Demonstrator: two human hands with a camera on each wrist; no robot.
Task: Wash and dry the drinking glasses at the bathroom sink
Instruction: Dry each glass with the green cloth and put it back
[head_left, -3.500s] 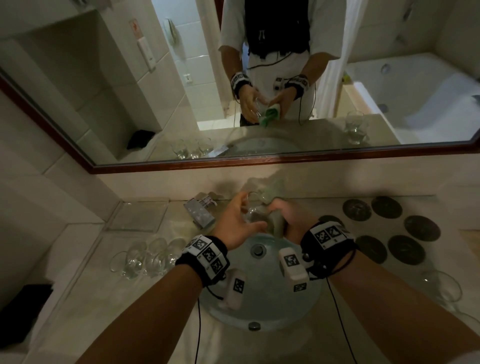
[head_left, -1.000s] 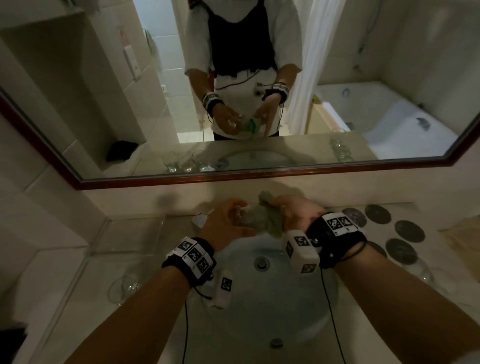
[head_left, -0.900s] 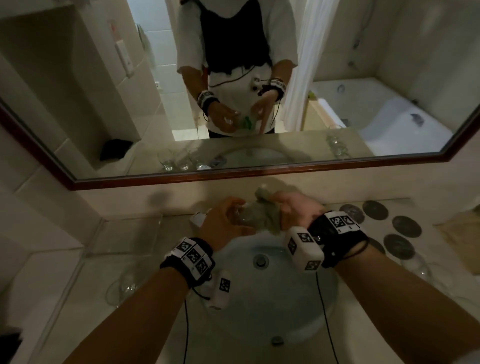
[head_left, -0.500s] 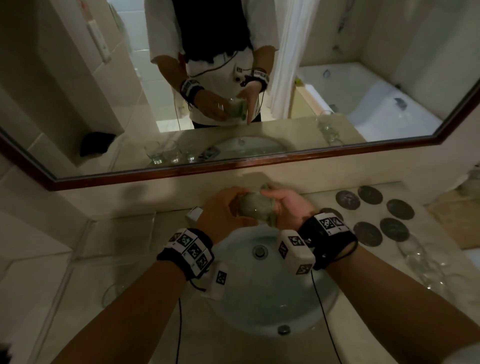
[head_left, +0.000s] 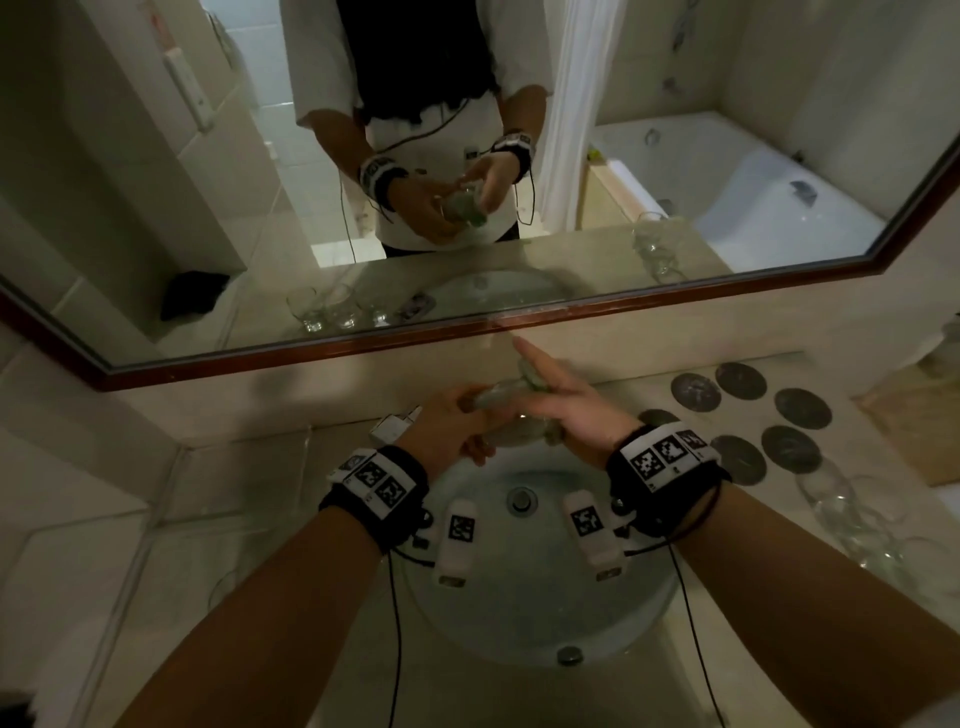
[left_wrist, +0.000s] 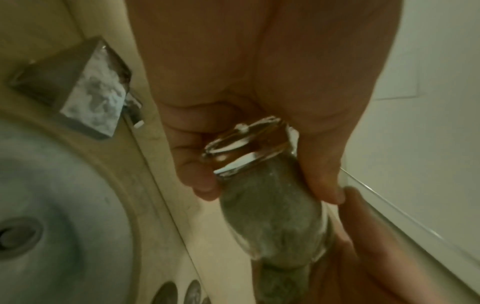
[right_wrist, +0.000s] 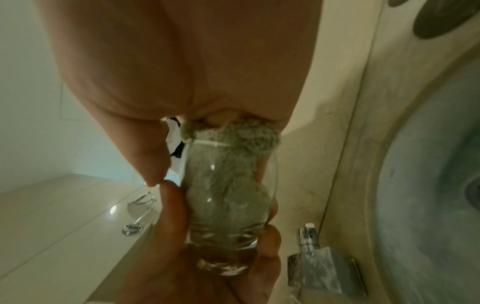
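Over the round sink (head_left: 524, 587) my left hand (head_left: 452, 421) grips a clear drinking glass (head_left: 506, 410) round its thick base, with the glass lying on its side. A grey-green cloth (head_left: 537, 382) is stuffed into it, and my right hand (head_left: 566, 410) holds the cloth at the glass's mouth with the index finger sticking out straight. The left wrist view shows the fingers (left_wrist: 197, 181) curled round the base of the glass (left_wrist: 259, 164) and the cloth (left_wrist: 270, 216) filling it. The right wrist view shows the cloth (right_wrist: 233, 131) bunched at the rim of the glass (right_wrist: 228, 195).
A square chrome faucet (head_left: 395, 423) stands behind the sink on the left. Several dark round coasters (head_left: 795, 408) lie on the counter at the right, with several clear glasses (head_left: 841, 499) in front of them. A wide mirror (head_left: 156, 234) fills the wall.
The glass has been tipped onto its side between the hands and the cloth sits deeper in it. My right index finger now points straight out. The head view has tilted.
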